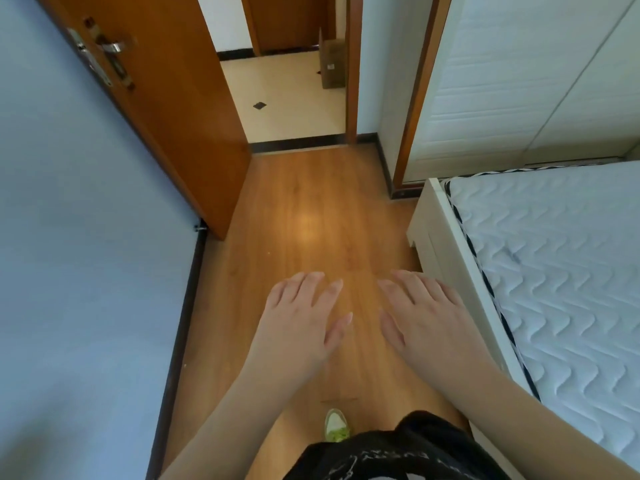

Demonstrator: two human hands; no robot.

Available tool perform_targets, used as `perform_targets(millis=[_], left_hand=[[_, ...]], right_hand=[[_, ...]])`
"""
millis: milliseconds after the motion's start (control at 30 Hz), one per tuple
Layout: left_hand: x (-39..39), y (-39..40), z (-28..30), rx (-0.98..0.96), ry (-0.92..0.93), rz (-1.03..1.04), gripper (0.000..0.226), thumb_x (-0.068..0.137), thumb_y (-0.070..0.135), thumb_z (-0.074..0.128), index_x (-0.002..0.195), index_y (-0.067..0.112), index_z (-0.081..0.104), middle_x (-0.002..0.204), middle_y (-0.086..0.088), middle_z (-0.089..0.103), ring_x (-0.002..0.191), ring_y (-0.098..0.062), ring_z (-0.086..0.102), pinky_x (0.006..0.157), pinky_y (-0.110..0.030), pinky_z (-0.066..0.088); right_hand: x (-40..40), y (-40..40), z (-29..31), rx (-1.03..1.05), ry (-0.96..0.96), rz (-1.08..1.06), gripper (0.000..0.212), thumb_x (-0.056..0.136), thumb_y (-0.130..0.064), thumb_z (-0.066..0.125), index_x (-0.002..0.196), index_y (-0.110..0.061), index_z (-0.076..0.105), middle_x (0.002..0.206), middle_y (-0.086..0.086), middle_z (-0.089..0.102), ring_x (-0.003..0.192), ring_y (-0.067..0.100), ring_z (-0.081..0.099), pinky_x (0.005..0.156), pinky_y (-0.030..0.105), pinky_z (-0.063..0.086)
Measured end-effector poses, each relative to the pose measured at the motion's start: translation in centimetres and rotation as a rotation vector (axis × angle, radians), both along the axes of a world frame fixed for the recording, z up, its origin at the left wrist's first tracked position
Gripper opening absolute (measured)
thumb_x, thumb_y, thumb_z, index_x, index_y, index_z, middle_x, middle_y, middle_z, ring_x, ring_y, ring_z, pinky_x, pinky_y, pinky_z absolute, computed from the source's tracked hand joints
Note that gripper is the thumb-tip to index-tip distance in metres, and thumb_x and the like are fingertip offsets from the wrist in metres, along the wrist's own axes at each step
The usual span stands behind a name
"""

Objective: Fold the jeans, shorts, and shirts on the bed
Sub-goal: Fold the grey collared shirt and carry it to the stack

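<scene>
Beside the frame-cropped bed (568,258), left hand (298,320) and right hand (429,317) hover flat-fingered, empty.

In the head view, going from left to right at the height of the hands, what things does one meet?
Pale blue wall → dark skirting board → left hand → right hand → cream wooden bed frame → white quilted mattress.

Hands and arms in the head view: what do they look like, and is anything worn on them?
Both forearms are bare, with no sleeves in view. The left hand and right hand carry no gloves, rings, watch or bracelets. The fingers end in plain, unpainted nails.
</scene>
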State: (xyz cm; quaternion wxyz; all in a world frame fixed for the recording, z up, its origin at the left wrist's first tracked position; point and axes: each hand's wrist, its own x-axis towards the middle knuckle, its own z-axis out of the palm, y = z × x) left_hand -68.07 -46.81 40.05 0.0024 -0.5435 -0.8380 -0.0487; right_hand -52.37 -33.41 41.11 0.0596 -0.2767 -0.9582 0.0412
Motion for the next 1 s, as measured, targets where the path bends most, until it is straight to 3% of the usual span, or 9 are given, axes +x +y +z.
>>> perform_targets(millis=[300,700,1000], left_hand=[[-8.2,8.3,-1.1,-0.045,0.017,-0.020,0.054,0.097,0.052,0.028,0.133,0.024,0.057,0.136,-0.004,0.058,0.132,-0.023,0.049,0.112,-0.048,0.034],[-17.6,27.0,-0.3,-0.038,0.039,-0.093,0.048,0.098,0.048,0.033,0.128,0.022,0.059,0.130,-0.004,0.060,0.122,-0.021,0.056,0.100,-0.041,0.047],[-23.7,37.4,0.3,-0.001,0.075,-0.129,0.045,0.099,0.048,0.034,0.127,0.026,0.061,0.136,-0.003,0.058,0.132,-0.022,0.048,0.111,-0.043,0.034]], right_hand=[[-8.2,8.4,-1.0,0.022,-0.031,-0.018,0.045,0.097,-0.041,0.033,0.126,-0.018,0.060,0.130,0.005,0.059,0.120,0.024,0.057,0.099,0.041,0.047],[-17.4,26.6,-1.8,-0.059,-0.008,-0.042,0.042,0.100,-0.043,0.036,0.127,-0.020,0.059,0.132,0.007,0.058,0.119,0.026,0.058,0.098,0.043,0.050],[-24.2,36.1,-1.9,-0.080,-0.008,-0.054,0.043,0.100,-0.043,0.032,0.126,-0.020,0.058,0.135,0.006,0.056,0.128,0.026,0.050,0.105,0.047,0.043]])
